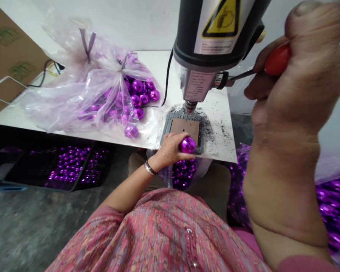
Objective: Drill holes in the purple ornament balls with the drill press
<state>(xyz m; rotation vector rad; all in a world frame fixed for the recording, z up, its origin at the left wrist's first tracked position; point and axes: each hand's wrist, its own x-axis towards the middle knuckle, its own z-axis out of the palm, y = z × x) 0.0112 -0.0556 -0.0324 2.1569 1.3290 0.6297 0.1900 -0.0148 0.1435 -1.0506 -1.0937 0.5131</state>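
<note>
Head view: purple faceted ball (pixel 188 145) gripped in left hand (pixel 172 149), at near edge of brown block (pixel 178 125), short of drill bit (pixel 187 116); no long axis. Right hand (pixel 307 71) wrapped round red lever knob (pixel 278 59), farther from ball, upper right.

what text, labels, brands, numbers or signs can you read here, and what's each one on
No words or numbers are legible.
Yellow warning triangle with black pictogram: on the drill press.
White strip beneath it: print too small.
Lower label on the press: lines too blurred.
Green marks on the cardboard box: too blurred.
</note>
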